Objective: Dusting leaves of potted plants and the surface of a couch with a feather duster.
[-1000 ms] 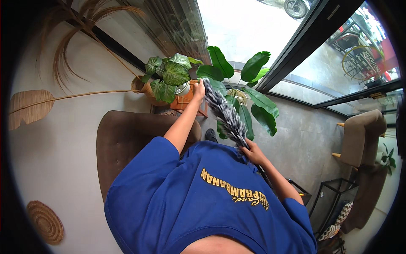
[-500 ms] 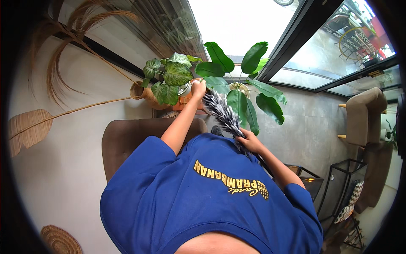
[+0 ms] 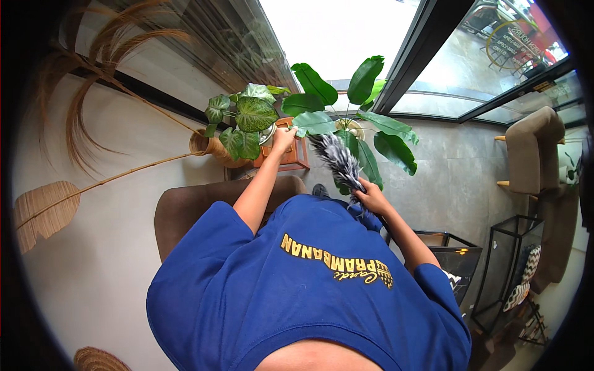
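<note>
My left hand (image 3: 284, 140) is closed in a pinch on the tip of a broad green leaf (image 3: 314, 123), part of a large-leaved plant (image 3: 396, 154) in a pale pot (image 3: 350, 128). In my right hand (image 3: 374, 198) is a fluffy grey-and-white duster (image 3: 337, 158), gripped near the lower end of its fibres. The duster's head slants up to the left, its tip just below the pinched leaf; whether they touch I cannot tell. Left of my left hand stands a second plant with mottled leaves (image 3: 257, 114).
Beneath my left hand is an orange-brown wooden stand (image 3: 297, 154). A brown chair (image 3: 179, 210) stands close on my left, beside a woven vase (image 3: 201, 143) with dried stems. Glass panes (image 3: 346, 37) rise ahead. To the right are an armchair (image 3: 532, 148) and a black-framed table (image 3: 495, 266).
My left hand has drawn slightly back and left, with the leaf tip showing at its fingers. The duster has shifted a little right, uncovering more of the wooden stand.
</note>
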`<state>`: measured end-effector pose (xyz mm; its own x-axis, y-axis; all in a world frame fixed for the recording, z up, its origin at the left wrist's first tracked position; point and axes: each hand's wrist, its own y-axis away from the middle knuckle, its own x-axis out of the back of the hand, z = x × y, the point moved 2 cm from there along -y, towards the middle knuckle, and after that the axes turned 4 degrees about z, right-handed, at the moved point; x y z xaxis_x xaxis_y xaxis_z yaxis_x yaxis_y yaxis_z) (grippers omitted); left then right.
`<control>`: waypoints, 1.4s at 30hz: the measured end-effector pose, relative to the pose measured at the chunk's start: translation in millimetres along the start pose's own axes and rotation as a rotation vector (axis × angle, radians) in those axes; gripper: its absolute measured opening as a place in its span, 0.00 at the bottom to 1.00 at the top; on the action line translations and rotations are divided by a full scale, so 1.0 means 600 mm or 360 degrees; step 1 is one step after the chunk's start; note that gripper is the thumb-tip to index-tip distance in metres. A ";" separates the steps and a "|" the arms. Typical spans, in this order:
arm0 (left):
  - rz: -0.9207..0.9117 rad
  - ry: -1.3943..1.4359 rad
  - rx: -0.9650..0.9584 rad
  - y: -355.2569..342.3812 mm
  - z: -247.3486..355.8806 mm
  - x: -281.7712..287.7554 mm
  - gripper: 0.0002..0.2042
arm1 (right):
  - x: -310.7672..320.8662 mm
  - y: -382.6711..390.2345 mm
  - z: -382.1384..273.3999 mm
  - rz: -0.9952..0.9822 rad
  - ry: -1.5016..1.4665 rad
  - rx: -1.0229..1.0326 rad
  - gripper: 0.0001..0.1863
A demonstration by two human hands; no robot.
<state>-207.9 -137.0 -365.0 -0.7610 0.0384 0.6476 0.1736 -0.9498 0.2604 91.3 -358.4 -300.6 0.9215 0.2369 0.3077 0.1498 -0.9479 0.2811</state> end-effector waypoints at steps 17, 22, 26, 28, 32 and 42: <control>-0.0027 0.0072 0.0041 0.011 -0.038 0.006 0.22 | 0.015 0.049 -0.018 -0.0051 0.0070 -0.0026 0.23; 0.0051 0.0429 0.0580 0.015 -0.100 -0.032 0.29 | 0.079 0.117 -0.026 -0.0085 0.0038 -0.0157 0.27; -0.0657 0.0638 0.0789 0.082 -0.133 -0.125 0.42 | 0.147 0.181 0.003 0.0210 0.0241 -0.0387 0.27; -0.0908 0.0633 0.0667 0.133 -0.120 -0.177 0.44 | 0.177 0.199 0.019 0.0387 0.0329 -0.0456 0.26; -0.1170 0.1121 0.0709 0.218 -0.065 -0.222 0.31 | 0.211 0.201 0.041 0.0353 0.0680 -0.0632 0.28; -0.0507 0.1503 0.0769 0.207 0.008 -0.154 0.37 | 0.241 0.095 0.040 -0.0222 0.0086 -0.0347 0.24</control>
<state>-113.1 -257.3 -389.0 -0.9492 -0.1886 -0.2519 -0.0457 -0.7094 0.7033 241.4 -383.3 -261.8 0.8760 0.3786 0.2989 0.1878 -0.8384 0.5116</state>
